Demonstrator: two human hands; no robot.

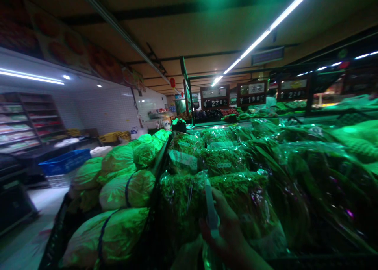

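Red and white packs (44, 124) line the shelves (43, 104) at far L, blurry, nr a white-tiled wall (109, 108) w/ yellow stacks (115, 137) low against it. Pale floor (50, 199) shows below. A blue crate (66, 161) sits just L of the display, empty or not, can't tell.

Next, a black crate (56, 230) w/ cabbages (126, 189) piled up, 2 of the nearest w/ dark bands (102, 236) round them, tops lit green. R of that, wrapped greens (180, 199) in clear film, laid close in rows; some carry labels (183, 159). They hide most of the surface.

Bottom edge, ctr: a dim shape, prob. the L hand (189, 256), mostly in shadow; can't tell how its fingers are. Beside it the R hand (228, 226) has its fingers closed round a pale stick (211, 209), approx. upright, top end up against the wrapped greens.

Further back, price signs (214, 98) hang over more veg (206, 114). Above, a brown ceiling (177, 30) w/ a long strip light (260, 36) on a slant. Far R: big leafy packs (325, 183), v. dark, w/ pale green netted goods (358, 140) behind.
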